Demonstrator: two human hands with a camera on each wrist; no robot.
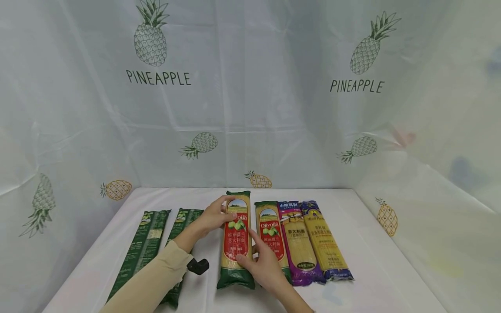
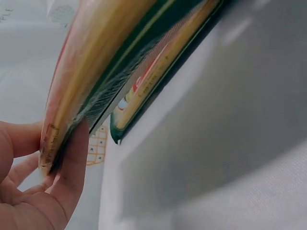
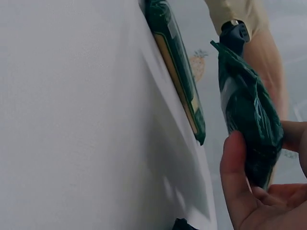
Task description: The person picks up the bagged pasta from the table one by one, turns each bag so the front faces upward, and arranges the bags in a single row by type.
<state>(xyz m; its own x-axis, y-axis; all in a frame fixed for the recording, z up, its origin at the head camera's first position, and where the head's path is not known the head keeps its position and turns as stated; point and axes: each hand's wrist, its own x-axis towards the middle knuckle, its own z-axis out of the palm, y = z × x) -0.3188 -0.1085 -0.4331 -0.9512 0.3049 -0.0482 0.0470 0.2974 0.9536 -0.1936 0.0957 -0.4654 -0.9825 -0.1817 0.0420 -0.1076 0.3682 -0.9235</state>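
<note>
My left hand (image 1: pixel 214 217) curls round the far part of the Olivoila spaghetti packet (image 1: pixel 235 241) and my right hand (image 1: pixel 263 264) pinches its near part, so the packet rides just left of the second Olivoila packet (image 1: pixel 271 237) on the white table (image 1: pixel 375 269). The film looks slick and the load long and stiff, so I judge a loose grip at either end could let it tip, slide and knock that neighbouring packet askew. Its long axis runs away from me, parallel to that neighbour, label up, top seam at the far end.
</note>
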